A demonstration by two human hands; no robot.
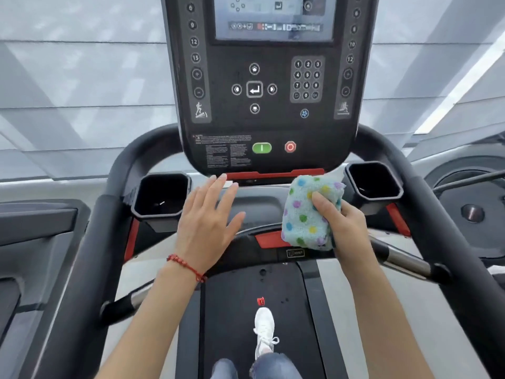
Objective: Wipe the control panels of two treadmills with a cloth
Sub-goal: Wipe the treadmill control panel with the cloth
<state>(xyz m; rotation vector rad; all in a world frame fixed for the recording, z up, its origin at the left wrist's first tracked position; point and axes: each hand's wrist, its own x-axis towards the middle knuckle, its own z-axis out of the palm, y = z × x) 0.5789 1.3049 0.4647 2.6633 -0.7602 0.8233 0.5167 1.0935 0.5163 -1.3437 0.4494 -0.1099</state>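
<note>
Your white sneaker (263, 328) stands on the treadmill belt (246, 310). Your right hand (345, 220) grips the folded dotted cloth (306, 214) below the control panel (262, 99), probably ready to wipe upward. Your left hand (207, 222) is empty, spread flat, fingers wide, seemingly hovering near the left cup holder (161, 194).

Bright, even daylight fills the scene through the frosted glass wall (82, 77) ahead, with a strong white streak at upper right; shadows are soft and faint; the screen (273, 17) at the top of the control panel (262, 105) is washed by pale reflections and reads blurred; the wide lens bows the handrails (442, 214) outward at the edges; fine print on the panel is soft and illegible.
</note>
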